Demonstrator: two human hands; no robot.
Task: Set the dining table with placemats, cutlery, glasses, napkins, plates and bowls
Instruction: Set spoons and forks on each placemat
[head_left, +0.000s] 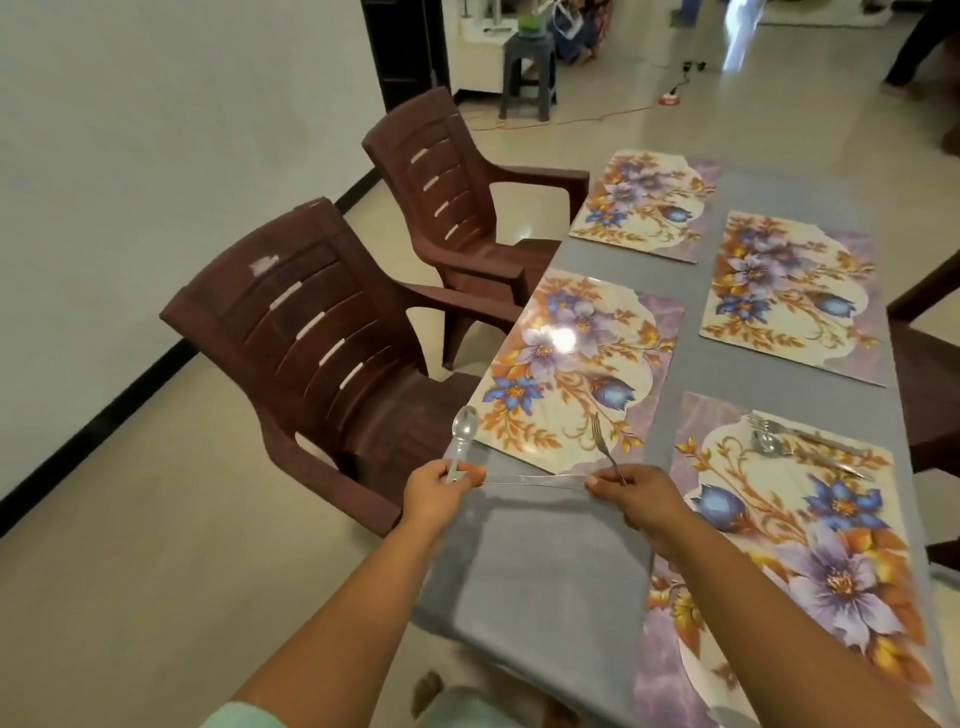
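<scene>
**Cutlery in both hands over the grey bench**

The bench (545, 571) is covered in grey and runs away from the viewer, with two brown plastic chairs (311, 332) drawn up along its left side. Four floral placemats lie on it in two rows: the near-left placemat (571, 364), the near-right placemat (810, 561), and two more beyond them. The near-right one carries a set of metal cutlery (800, 441) (a fork and a spoon can be made out) lying across its far corner.

Both forearms reach out over the bench's near-left edge. The left hand (436, 488) has its fingers curled round the handle of a clear spoon (460, 441), bowl pointing up and away, just at the near corner of the near-left placemat. The right hand (631, 493) pinches a fork (605, 447), tines upward over that same placemat's near edge. Between the two hands stretches a thin clear piece (535, 480), held at both ends; what it is cannot be told.
</scene>
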